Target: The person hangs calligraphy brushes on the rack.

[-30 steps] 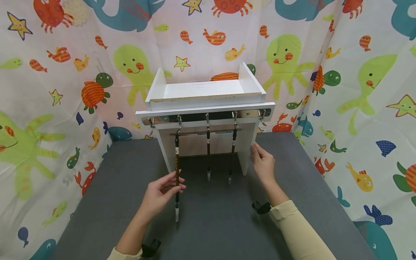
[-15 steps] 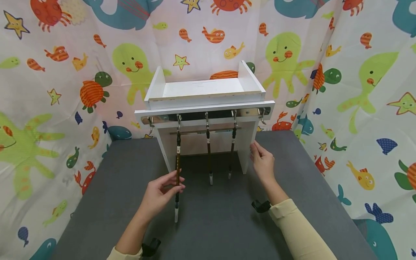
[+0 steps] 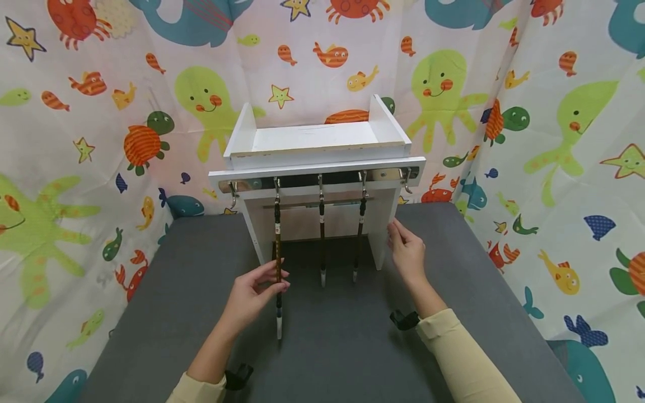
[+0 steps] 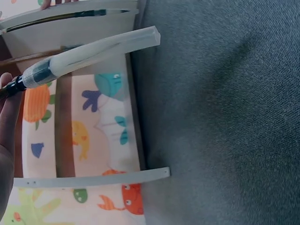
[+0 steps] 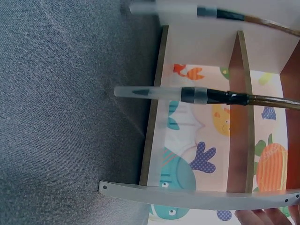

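A calligraphy brush (image 3: 277, 238) with a dark brown handle and a clear cap over its tip hangs from a hook on the white shelf (image 3: 317, 163). My left hand (image 3: 254, 291) pinches its lower handle between thumb and fingers. In the left wrist view, the translucent cap (image 4: 105, 51) extends past the fingers. Two more capped brushes, a middle one (image 3: 323, 238) and a right one (image 3: 360, 238), hang from the shelf's hooks. My right hand (image 3: 407, 252) holds the front edge of the shelf's right side panel (image 3: 381, 235); its fingertips are partly hidden.
Outer hooks, a left one (image 3: 234, 195) and a right one (image 3: 407, 180), carry nothing. The shelf stands on a dark grey tabletop (image 3: 322, 347). A curtain (image 3: 312, 73) printed with sea animals surrounds the back and sides.
The left hand and the brush's lower end have shifted slightly right. The middle and right brushes have swung a little on their hooks. My right hand has stayed on the side panel.
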{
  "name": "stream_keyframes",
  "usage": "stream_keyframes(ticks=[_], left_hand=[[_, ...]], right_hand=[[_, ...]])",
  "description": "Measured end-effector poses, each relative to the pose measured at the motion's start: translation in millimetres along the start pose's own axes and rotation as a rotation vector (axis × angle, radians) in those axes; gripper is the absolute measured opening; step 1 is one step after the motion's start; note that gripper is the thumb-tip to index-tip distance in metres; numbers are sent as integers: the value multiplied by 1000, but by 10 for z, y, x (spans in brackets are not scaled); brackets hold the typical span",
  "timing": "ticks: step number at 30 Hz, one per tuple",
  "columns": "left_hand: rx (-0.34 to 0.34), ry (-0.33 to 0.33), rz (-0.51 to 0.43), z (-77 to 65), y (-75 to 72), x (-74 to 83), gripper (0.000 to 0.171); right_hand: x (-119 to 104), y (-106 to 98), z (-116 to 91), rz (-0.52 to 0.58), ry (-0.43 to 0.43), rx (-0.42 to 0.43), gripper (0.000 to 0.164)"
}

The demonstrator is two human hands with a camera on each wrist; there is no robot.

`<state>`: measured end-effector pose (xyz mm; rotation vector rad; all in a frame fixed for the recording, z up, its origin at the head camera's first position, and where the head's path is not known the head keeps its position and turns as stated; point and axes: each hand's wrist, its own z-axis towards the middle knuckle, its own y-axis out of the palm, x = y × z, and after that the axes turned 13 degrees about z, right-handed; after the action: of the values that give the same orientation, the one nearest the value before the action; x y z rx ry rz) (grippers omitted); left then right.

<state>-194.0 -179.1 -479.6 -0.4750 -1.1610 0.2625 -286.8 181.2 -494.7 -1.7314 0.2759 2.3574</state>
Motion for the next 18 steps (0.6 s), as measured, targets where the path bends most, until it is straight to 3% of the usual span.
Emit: stream_keyframes(ticks=[5, 13, 18], left_hand=[[30, -15, -7, 58, 62, -94, 49], [70, -86, 28, 255, 206, -303, 24], [51, -141, 117, 366, 296, -356, 19]], right_hand=[[27, 18, -15, 3, 8, -10, 49], [53, 12, 7, 29, 14, -24, 49], [61, -25, -4, 37, 24, -30, 50]])
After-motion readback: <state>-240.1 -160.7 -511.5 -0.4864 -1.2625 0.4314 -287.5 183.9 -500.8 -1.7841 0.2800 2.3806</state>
